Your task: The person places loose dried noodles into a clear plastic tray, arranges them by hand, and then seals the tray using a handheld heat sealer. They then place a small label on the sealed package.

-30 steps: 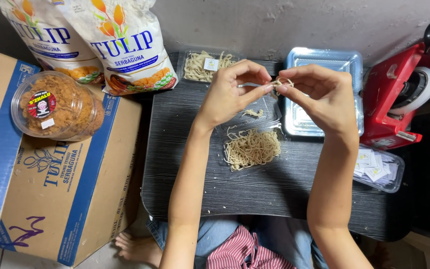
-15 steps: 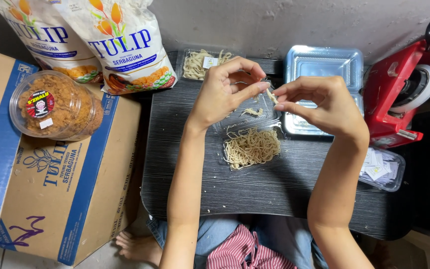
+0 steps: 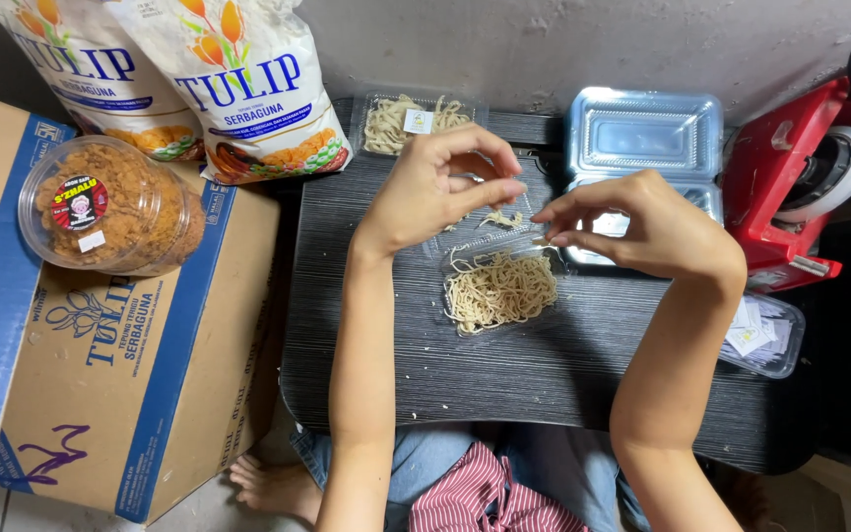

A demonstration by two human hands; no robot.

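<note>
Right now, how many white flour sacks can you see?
2. One white flour sack leans at the top left corner, behind the round tub. The second sack stands just right of it, overlapping it, beside the dark table. Others may lie out of frame.

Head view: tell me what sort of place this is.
Probably a small home food-packing spot: noodles in a clear tray on a low dark table, stacked clear containers, flour sacks, a red tape dispenser.

Pale noodle nest (image 3: 500,289), loose, in open clear tray (image 3: 465,244), table centre
</note>
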